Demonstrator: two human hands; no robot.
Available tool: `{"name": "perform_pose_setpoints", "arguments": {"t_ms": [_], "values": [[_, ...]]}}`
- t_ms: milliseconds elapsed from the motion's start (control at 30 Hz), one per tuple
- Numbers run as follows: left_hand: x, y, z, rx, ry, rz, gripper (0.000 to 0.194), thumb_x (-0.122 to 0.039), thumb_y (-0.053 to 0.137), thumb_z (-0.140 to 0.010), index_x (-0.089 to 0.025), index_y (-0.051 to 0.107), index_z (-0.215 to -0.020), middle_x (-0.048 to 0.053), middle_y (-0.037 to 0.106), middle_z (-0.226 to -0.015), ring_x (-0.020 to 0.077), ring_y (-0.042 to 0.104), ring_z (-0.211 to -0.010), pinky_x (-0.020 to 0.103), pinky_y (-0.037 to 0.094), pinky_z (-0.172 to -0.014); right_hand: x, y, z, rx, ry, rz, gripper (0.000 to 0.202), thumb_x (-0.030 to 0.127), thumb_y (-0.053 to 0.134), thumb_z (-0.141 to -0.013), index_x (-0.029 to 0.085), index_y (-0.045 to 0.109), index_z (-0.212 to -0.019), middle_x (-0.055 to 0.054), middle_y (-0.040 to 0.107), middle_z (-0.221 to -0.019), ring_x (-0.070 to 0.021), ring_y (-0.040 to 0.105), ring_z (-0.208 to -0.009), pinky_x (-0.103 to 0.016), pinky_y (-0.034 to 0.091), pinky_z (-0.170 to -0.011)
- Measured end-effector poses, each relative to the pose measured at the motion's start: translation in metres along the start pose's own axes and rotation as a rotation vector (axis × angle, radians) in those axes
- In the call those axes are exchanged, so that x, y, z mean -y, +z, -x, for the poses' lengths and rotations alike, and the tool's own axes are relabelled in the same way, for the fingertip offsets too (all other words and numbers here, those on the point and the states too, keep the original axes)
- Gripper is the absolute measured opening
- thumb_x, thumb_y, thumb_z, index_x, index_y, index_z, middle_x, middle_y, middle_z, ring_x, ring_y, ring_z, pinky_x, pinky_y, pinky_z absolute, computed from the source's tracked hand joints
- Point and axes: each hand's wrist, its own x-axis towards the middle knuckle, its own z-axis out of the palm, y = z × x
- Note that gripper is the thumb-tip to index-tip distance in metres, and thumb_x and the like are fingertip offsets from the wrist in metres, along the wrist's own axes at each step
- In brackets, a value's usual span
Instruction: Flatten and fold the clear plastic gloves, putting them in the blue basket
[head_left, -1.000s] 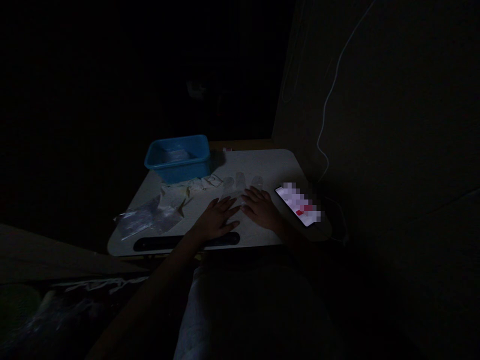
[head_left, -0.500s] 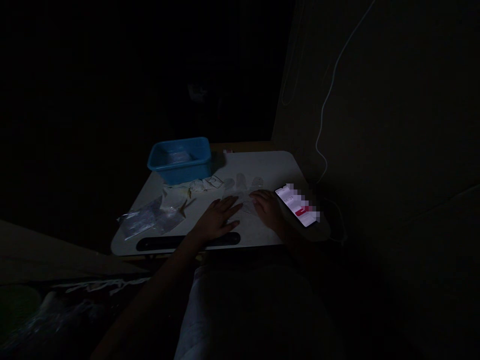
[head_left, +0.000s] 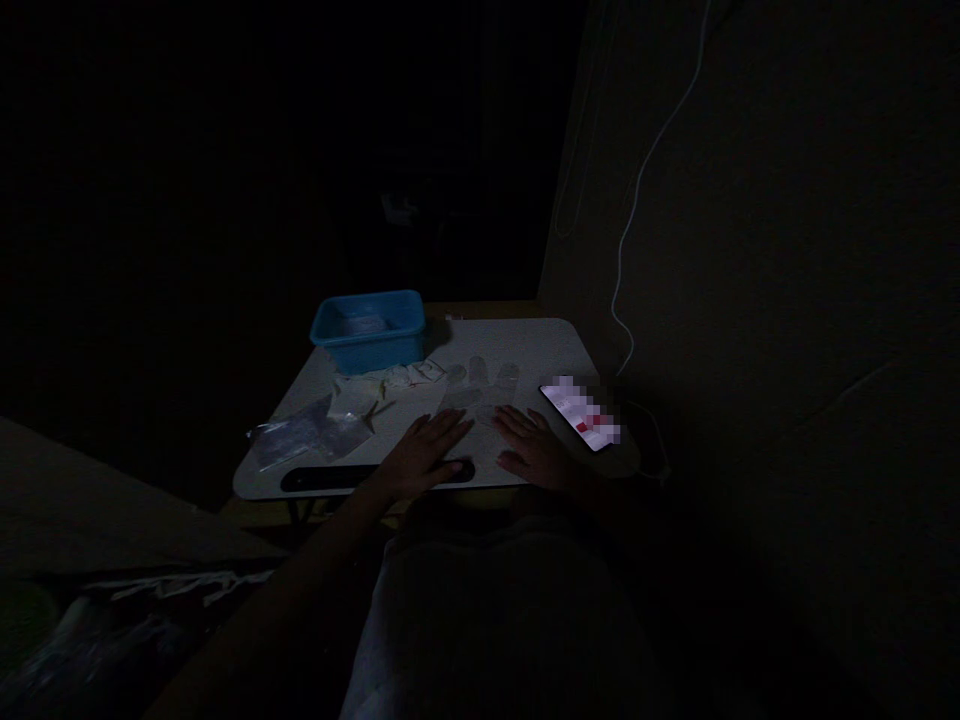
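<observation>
A thin, see-through plastic glove lies flat on the white table, its finger shapes pointing away from me. My left hand rests palm down at its lower left, fingers stretched out and apart. At its lower right, my right hand is also flat, fingers spread, with the fingertips at the glove's near part. Neither hand grips anything. In the dim light I cannot make out the glove's near edge. A lit phone lies just right of my right hand.
A blue plastic basin with something pale inside stands at the table's back left. Crumpled white material and clear plastic packets lie in front of it. A white cable hangs along the right wall. A black slot runs along the front edge.
My right hand has drawn nearer to me and flattened, its fingers now spread. My left hand stays flat and open. The whole view has shifted slightly.
</observation>
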Motion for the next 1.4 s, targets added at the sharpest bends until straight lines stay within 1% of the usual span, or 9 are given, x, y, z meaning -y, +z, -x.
{"name": "perform_pose_setpoints", "arguments": {"t_ms": [167,267,400,667,800,933,1100,1267,1400], "values": [[-0.003,0.005,0.016,0.045,0.063,-0.037,0.069,-0.052,0.041,-0.082,-0.022,0.018,-0.14,0.013,0.02,-0.146,0.0271,0.017,-0.134,0.051,0.019,-0.105,-0.001,-0.004,0.016,0.047,-0.08,-0.009,0.075,0.054,0.05,-0.077,0.012,0.03,-0.136,-0.016,0.029,-0.142,-0.024,0.024,-0.132,-0.046,0.02,-0.104],[-0.006,0.011,0.022,0.049,0.068,-0.095,0.069,-0.052,0.041,-0.082,-0.018,0.022,-0.139,0.014,0.022,-0.145,0.0273,0.018,-0.134,0.049,0.019,-0.105,0.0,-0.003,0.02,0.064,-0.109,-0.014,0.081,0.051,0.057,-0.072,0.012,0.028,-0.137,-0.016,0.028,-0.142,-0.0248,0.024,-0.132,-0.047,0.019,-0.105],[-0.01,0.019,0.027,0.005,0.04,-0.182,0.059,-0.043,0.038,-0.086,-0.018,0.026,-0.137,0.012,0.026,-0.144,0.0252,0.022,-0.133,0.046,0.02,-0.106,0.002,-0.002,0.023,0.044,-0.128,-0.003,0.069,0.039,0.056,-0.076,0.012,0.032,-0.135,-0.016,0.033,-0.14,-0.0235,0.028,-0.131,-0.047,0.021,-0.104],[-0.021,0.021,0.031,-0.059,0.075,-0.185,0.042,-0.024,0.031,-0.09,-0.019,0.039,-0.13,0.006,0.038,-0.139,0.0193,0.027,-0.131,0.041,0.024,-0.106,0.0,0.0,0.03,-0.062,-0.155,-0.029,0.049,0.031,0.053,-0.08,0.012,0.048,-0.124,-0.015,0.047,-0.131,-0.023,0.039,-0.125,-0.047,0.029,-0.1],[-0.025,0.017,0.03,-0.105,0.076,-0.073,0.04,-0.024,0.029,-0.089,-0.018,0.044,-0.126,0.006,0.043,-0.136,0.0174,0.032,-0.129,0.04,0.028,-0.106,-0.004,0.002,0.032,-0.141,-0.112,-0.095,0.043,0.026,0.052,-0.08,0.016,0.051,-0.122,-0.012,0.052,-0.127,-0.0217,0.042,-0.122,-0.045,0.031,-0.099],[-0.027,0.012,0.027,-0.178,0.057,0.108,0.04,-0.028,0.026,-0.09,-0.016,0.052,-0.119,0.008,0.053,-0.126,0.0171,0.044,-0.121,0.038,0.036,-0.101,-0.008,0.004,0.03,-0.177,-0.069,-0.158,0.038,0.02,0.05,-0.08,0.018,0.054,-0.118,-0.01,0.056,-0.123,-0.0197,0.046,-0.118,-0.044,0.034,-0.097],[-0.032,0.004,0.024,-0.238,-0.015,0.279,0.04,-0.031,0.026,-0.091,-0.019,0.054,-0.117,0.006,0.059,-0.119,0.0161,0.053,-0.111,0.035,0.044,-0.095,-0.008,0.005,0.023,-0.233,-0.093,-0.28,0.025,0.017,0.048,-0.082,0.02,0.064,-0.101,-0.008,0.065,-0.108,-0.0188,0.056,-0.108,-0.042,0.04,-0.092],[-0.029,0.001,0.02,-0.3,-0.017,0.295,0.04,-0.036,0.043,-0.085,-0.021,0.05,-0.122,0.007,0.055,-0.124,0.0183,0.05,-0.114,0.036,0.042,-0.096,-0.008,-0.003,0.02,-0.272,-0.004,-0.461,0.023,0.019,0.047,-0.084,0.021,0.067,-0.093,-0.006,0.068,-0.1,-0.0179,0.062,-0.097,-0.035,0.047,-0.085],[-0.018,0.001,0.014,-0.337,-0.079,0.231,0.043,-0.031,0.047,-0.082,-0.02,0.047,-0.124,0.008,0.055,-0.124,0.0195,0.051,-0.113,0.038,0.042,-0.094,-0.011,-0.013,0.018,-0.212,0.088,-0.526,0.022,0.023,0.048,-0.083,0.02,0.068,-0.093,-0.006,0.069,-0.099,-0.0187,0.063,-0.094,-0.032,0.05,-0.083]]}}
